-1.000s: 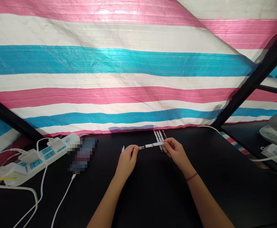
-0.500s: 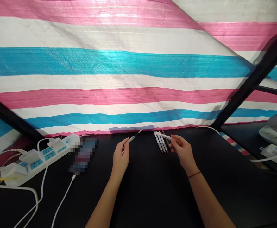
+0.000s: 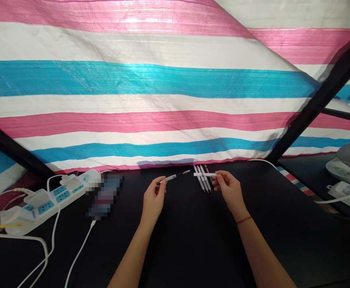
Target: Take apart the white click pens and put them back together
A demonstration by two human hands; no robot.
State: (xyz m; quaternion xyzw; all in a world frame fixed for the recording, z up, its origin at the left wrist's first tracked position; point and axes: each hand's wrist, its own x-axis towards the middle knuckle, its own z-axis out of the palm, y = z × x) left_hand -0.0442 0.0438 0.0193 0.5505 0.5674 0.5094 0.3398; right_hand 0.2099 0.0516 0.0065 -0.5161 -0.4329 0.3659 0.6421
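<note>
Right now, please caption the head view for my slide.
Left hand holds a pen part with its refill exposed; right hand holds a white barrel.

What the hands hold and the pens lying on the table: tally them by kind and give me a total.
Pen part with exposed refill, in the left hand: 1
White pen barrel, in the right hand: 1
Pens lying side by side on the table: 4
Total: 6

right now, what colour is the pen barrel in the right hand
White: the pen barrel in the right hand, clearest in the head view.
</note>
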